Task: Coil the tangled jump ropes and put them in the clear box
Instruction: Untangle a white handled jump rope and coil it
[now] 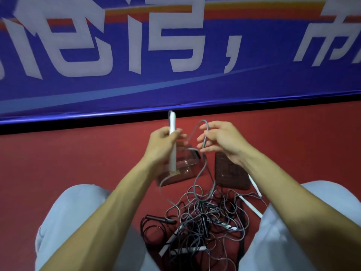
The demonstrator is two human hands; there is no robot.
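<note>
My left hand (163, 141) grips a white jump-rope handle (172, 137) held upright above the floor. A grey cord (197, 127) arcs from that handle over to my right hand (218, 140), which holds it between curled fingers and thumb. From there the cord drops down into the tangled pile of grey and black ropes (205, 218) between my knees, with several white handles and a black handle (162, 219) in it. The clear box (185, 167) sits on the red floor just beyond the pile, under my left hand.
The clear box's lid (230, 173) lies flat to the right of the box. A blue banner (175, 55) with large white characters runs along the wall ahead. My knees in pale trousers (66, 222) flank the pile on the red floor (78, 153).
</note>
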